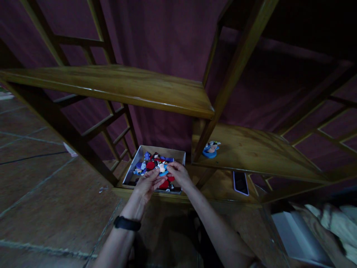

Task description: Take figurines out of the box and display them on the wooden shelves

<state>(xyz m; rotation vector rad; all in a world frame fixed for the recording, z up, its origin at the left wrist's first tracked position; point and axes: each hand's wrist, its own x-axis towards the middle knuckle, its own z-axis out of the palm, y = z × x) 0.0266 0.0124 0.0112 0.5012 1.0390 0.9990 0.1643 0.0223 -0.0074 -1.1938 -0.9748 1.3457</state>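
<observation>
Both my hands reach down to an open cardboard box [137, 158] on the lowest shelf, filled with several small toy figures in red, blue and white. My left hand [147, 184], with a black band on its wrist, lies palm up over the box's front edge. My right hand [178, 173] meets it from the right. Between their fingertips both hands pinch a small figure on a blue base [162, 169]. Another small figure on a blue base [211, 149] stands alone on the middle shelf to the right.
The wooden shelf unit has an upper board [117, 83] above the box and a lower board [251, 150] on the right, with slanted posts between. A phone [240, 182] lies on the bottom board right of the box. Tiled floor spreads left; cloth at bottom right.
</observation>
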